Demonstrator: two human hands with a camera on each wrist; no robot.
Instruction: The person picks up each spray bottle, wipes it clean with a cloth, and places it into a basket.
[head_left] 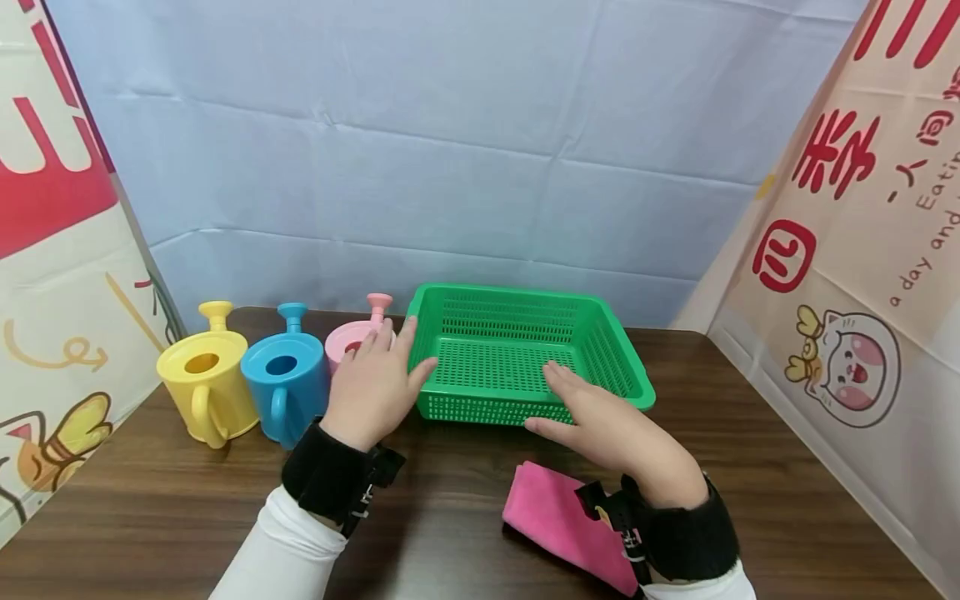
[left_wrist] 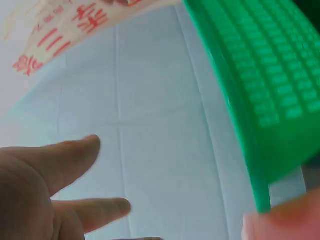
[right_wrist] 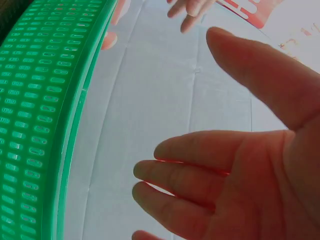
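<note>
In the head view, my left hand (head_left: 375, 382) reaches out with fingers spread, overlapping the pink watering can (head_left: 342, 340) beside the green basket (head_left: 495, 402). Nothing sits between its fingers in the left wrist view. My right hand (head_left: 611, 421) is held over the basket's near right side, thumb apart from straight fingers. Its palm shows bare in the right wrist view, with the slotted basket wall (right_wrist: 55, 107) to the left. Below the right forearm, a folded pink cloth (head_left: 558, 521) lies on the table, partly hidden by the wrist strap.
A yellow watering can (head_left: 236, 387) and a blue watering can (head_left: 303, 383) stand left of the pink one, handles toward me. Behind the dark wooden table (head_left: 450, 517) hangs a pale blue cloth backdrop (head_left: 450, 150). Printed sheets flank both sides.
</note>
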